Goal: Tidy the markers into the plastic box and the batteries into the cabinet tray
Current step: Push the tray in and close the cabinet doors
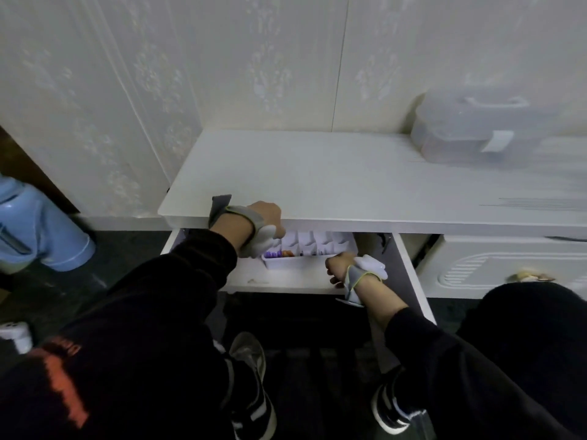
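Under the white bench (317, 173) with the lidded plastic box (476, 134), the open drawer (286, 277) holds the divided tray (305, 249); left hand (263, 223) reaches in, grip hidden, right hand (341, 266) fisted at the tray rim, likely tipping it, spilling batteries

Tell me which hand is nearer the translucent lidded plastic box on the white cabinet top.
Right. The right hand is at the divided white tray's right end in the open drawer, below and left of the translucent lidded plastic box. The left hand is at the tray's left end, farther away.
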Demonstrator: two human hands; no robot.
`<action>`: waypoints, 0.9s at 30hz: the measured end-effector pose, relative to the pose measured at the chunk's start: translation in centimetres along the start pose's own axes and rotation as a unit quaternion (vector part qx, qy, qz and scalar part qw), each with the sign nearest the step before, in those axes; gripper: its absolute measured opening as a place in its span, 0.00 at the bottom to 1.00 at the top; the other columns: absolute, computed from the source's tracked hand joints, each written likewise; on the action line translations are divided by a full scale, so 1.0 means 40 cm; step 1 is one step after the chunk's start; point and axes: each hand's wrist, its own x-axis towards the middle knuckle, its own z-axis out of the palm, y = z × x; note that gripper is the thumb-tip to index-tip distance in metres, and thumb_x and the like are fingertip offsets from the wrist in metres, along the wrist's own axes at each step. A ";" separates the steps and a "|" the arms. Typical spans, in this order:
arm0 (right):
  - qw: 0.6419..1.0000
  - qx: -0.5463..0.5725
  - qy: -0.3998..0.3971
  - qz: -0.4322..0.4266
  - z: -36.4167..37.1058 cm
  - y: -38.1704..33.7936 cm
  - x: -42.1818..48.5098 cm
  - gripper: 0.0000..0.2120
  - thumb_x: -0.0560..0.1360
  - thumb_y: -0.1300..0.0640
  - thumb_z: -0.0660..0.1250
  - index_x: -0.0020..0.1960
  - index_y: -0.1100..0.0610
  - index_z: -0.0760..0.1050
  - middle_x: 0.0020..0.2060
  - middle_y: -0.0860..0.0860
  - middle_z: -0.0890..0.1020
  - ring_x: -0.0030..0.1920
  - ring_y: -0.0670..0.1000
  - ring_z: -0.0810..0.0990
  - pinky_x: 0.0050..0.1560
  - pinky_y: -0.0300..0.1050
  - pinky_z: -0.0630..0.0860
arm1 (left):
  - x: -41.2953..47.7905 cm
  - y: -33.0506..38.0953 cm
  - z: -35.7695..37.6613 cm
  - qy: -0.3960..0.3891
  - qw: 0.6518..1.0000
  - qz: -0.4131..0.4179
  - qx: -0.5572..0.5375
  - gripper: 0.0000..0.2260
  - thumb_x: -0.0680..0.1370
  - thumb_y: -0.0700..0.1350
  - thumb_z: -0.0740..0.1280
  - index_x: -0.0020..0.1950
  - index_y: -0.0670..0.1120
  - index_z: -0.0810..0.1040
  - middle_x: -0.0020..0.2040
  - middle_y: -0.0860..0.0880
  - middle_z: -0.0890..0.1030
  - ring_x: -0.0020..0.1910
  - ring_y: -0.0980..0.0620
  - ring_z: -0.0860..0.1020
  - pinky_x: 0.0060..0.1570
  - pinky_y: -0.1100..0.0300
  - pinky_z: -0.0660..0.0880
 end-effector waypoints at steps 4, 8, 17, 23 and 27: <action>0.977 -0.170 0.114 -0.065 -0.111 0.029 -0.116 0.18 0.75 0.48 0.59 0.57 0.57 0.79 0.57 0.59 0.81 0.57 0.58 0.80 0.48 0.39 0.69 | -0.103 -0.043 0.049 0.008 0.996 -0.086 0.002 0.12 0.77 0.44 0.63 0.56 0.40 0.79 0.59 0.40 0.80 0.59 0.41 0.78 0.56 0.54 0.74; 0.949 -0.219 0.204 -0.105 -0.181 0.067 -0.147 0.13 0.74 0.56 0.62 0.53 0.64 0.74 0.59 0.62 0.78 0.62 0.59 0.76 0.51 0.41 0.71 | -0.190 -0.081 0.073 0.014 0.990 -0.143 0.005 0.17 0.80 0.45 0.58 0.63 0.38 0.76 0.65 0.39 0.76 0.65 0.41 0.74 0.63 0.53 0.69; 0.935 -0.319 0.156 -0.004 -0.245 0.122 -0.155 0.11 0.74 0.48 0.59 0.41 0.53 0.75 0.49 0.53 0.80 0.46 0.53 0.77 0.39 0.36 0.69 | -0.271 -0.185 0.104 -0.011 0.976 -0.196 0.094 0.19 0.81 0.49 0.57 0.66 0.38 0.73 0.67 0.40 0.75 0.65 0.42 0.74 0.64 0.54 0.69; 0.971 -0.216 0.101 -0.008 -0.228 0.102 -0.118 0.20 0.77 0.58 0.62 0.66 0.67 0.72 0.65 0.62 0.75 0.66 0.60 0.73 0.48 0.42 0.61 | -0.304 -0.207 0.139 -0.075 0.965 -0.220 0.124 0.21 0.81 0.52 0.52 0.68 0.42 0.72 0.69 0.42 0.73 0.67 0.44 0.73 0.65 0.55 0.69; 0.955 -0.272 0.119 -0.002 -0.230 0.101 -0.119 0.14 0.76 0.55 0.62 0.60 0.57 0.75 0.63 0.58 0.76 0.60 0.57 0.75 0.50 0.44 0.68 | -0.295 -0.197 0.144 -0.064 0.962 -0.251 0.082 0.21 0.82 0.49 0.52 0.69 0.41 0.71 0.70 0.42 0.72 0.69 0.44 0.71 0.66 0.56 0.69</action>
